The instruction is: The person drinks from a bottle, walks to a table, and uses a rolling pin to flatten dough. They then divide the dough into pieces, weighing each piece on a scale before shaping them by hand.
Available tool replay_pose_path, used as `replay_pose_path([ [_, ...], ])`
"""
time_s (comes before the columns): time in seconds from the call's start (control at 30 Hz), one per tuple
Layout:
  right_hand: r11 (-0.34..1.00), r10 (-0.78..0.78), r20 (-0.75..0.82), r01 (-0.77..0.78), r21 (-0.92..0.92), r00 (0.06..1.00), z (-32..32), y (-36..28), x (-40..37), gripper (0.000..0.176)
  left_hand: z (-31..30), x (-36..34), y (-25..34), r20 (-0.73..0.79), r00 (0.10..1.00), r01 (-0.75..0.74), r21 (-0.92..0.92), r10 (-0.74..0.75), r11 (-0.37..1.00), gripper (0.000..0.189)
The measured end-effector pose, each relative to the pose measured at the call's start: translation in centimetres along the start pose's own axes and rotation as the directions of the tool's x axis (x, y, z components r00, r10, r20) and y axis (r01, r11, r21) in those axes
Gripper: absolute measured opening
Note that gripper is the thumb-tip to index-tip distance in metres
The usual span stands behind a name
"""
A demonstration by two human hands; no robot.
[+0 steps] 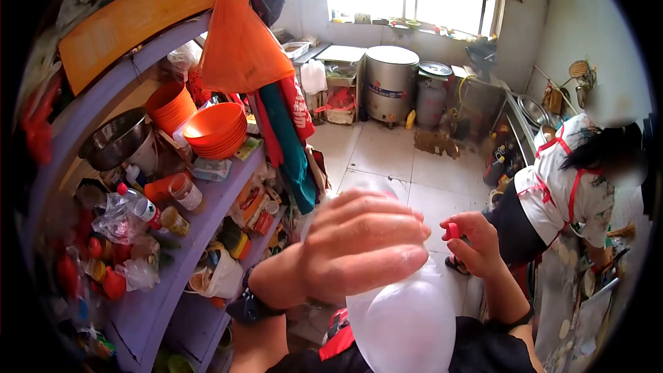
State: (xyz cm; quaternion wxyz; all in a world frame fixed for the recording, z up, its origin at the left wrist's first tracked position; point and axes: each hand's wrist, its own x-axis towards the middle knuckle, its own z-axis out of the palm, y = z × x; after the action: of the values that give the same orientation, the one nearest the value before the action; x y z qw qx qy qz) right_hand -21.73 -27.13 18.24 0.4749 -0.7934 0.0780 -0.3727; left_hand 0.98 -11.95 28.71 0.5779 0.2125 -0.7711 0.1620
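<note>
Across the middle of the view is my left hand (366,238), its fingers bent and pressed together around the upper part of a translucent, whitish plastic container (407,321). Its palm side is hidden. To the right of it, my right hand (473,238) pinches a small red cap (452,231) between thumb and forefinger. The cap is apart from the container. The container hangs in front of my dark clothing, its rounded body toward the bottom edge.
On the left, purple shelves (207,238) hold orange bowls (215,130), bottles and jars. An orange bag (242,41) hangs above. A co-worker (552,190) bends over a counter at right. A large metal drum (391,86) stands at the back.
</note>
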Motion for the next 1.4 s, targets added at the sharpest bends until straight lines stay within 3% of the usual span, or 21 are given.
replay_pose_path([
  [0.17, 0.999, -0.041, -0.009, 0.041, -0.01, 0.999, -0.7, -0.3, -0.3, 0.033, 0.0, 2.3, -1.2, -0.121, 0.981, -0.134, 0.164, 0.155, 0.977, 0.036],
  [0.5, 0.994, -0.11, -0.048, 0.109, -0.02, 0.993, -1.1, 0.3, 0.1, 0.034, -0.6, 4.3, -1.8, -0.116, 0.959, -0.226, 0.236, 0.259, 0.945, 0.038],
  [0.63, 0.991, -0.1, -0.087, 0.107, 0.084, 0.991, -0.8, -0.2, 0.2, 0.035, -0.3, 3.8, -1.8, -0.097, 0.976, -0.176, 0.175, 0.194, 0.969, 0.037],
  [0.73, 0.992, -0.11, -0.096, 0.116, 0.055, 0.989, -0.8, -0.5, 0.4, 0.035, 0.1, 3.0, -1.8, -0.09, 0.986, -0.129, 0.115, 0.14, 0.985, 0.037],
  [0.87, 0.967, -0.253, -0.134, 0.256, 0.005, 0.958, -0.7, -2.2, 1.2, 0.036, 1.2, 1.7, -2.5, -0.113, 0.991, -0.074, 0.02, 0.076, 0.997, 0.042],
  [0.97, 0.929, -0.364, -0.209, 0.369, -0.017, 0.907, -0.2, -5.0, 1.9, 0.038, 1.9, -1.0, -3.0, -0.055, 0.993, 0.098, -0.072, -0.102, 0.993, 0.062],
  [1.07, 0.861, -0.503, -0.307, 0.497, -0.104, 0.808, 0.8, -7.3, 2.5, 0.043, 3.2, -4.2, -2.5, 0.076, 0.937, 0.348, -0.091, -0.342, 0.933, 0.084],
  [1.17, 0.764, -0.591, 0.008, 0.562, -0.318, 0.807, 0.4, -8.5, 4.0, 0.043, 4.1, -6.3, -2.2, 0.191, 0.837, 0.534, -0.078, -0.513, 0.842, 0.079],
  [1.27, 0.735, -0.546, 0.22, 0.588, -0.337, 0.809, 0.2, -8.8, 5.1, 0.044, 4.1, -7.9, -1.7, 0.286, 0.758, 0.632, -0.1, -0.586, 0.769, 0.076],
  [1.37, 0.697, -0.468, 0.451, 0.631, -0.339, 0.76, -0.1, -9.3, 5.6, 0.038, 2.8, -9.0, -1.5, 0.581, 0.523, 0.826, -0.165, -0.624, 0.538, 0.075],
  [1.4, 0.702, -0.419, 0.525, 0.631, -0.331, 0.741, 0.0, -9.5, 5.7, 0.035, 2.8, -9.8, -1.6, 0.623, 0.511, 0.832, -0.183, -0.593, 0.524, 0.074],
])
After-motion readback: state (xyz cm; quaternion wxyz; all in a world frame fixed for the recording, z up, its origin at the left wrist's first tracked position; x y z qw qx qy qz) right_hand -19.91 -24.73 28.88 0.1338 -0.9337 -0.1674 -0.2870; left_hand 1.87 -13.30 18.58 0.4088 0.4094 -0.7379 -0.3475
